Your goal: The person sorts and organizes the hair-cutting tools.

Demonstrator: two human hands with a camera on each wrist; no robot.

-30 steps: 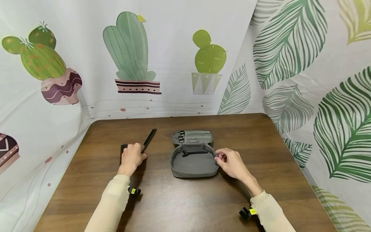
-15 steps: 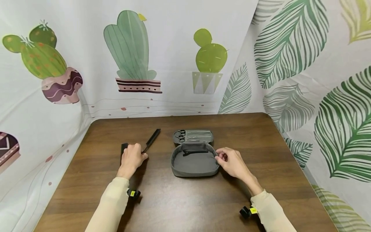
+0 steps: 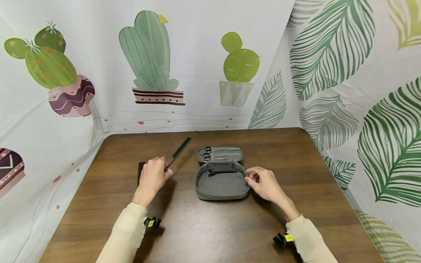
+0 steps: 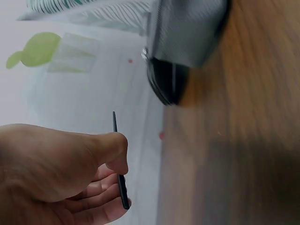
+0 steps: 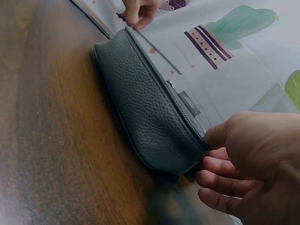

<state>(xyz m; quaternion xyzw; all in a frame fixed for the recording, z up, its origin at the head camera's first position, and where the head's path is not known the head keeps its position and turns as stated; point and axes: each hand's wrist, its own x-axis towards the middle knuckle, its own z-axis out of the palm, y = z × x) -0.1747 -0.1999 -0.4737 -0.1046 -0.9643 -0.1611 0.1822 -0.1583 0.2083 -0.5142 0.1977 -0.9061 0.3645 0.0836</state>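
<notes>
My left hand [image 3: 152, 177] pinches a black comb [image 3: 181, 149] above the table, left of the case; its toothed end points up and to the right. In the left wrist view the comb [image 4: 123, 190] shows edge-on between thumb and fingers. A dark flat piece [image 3: 141, 170] shows just left of that hand; whether it belongs to the comb I cannot tell. My right hand [image 3: 264, 184] pinches the right rim of a grey zippered case [image 3: 222, 197], which lies unzipped. Inside lies a black hair clip [image 3: 223, 171]. Scissors [image 3: 206, 153] sit in the lid's pocket.
The case's lid [image 3: 227, 154] is folded back toward the far side of the brown wooden table [image 3: 210, 230]. A patterned cloth [image 3: 197, 65] hangs behind the table's far edge.
My left hand has risen from the table and moved slightly right, lifting the comb, whose end now reaches farther up and right. My right hand stays on the case's rim.
</notes>
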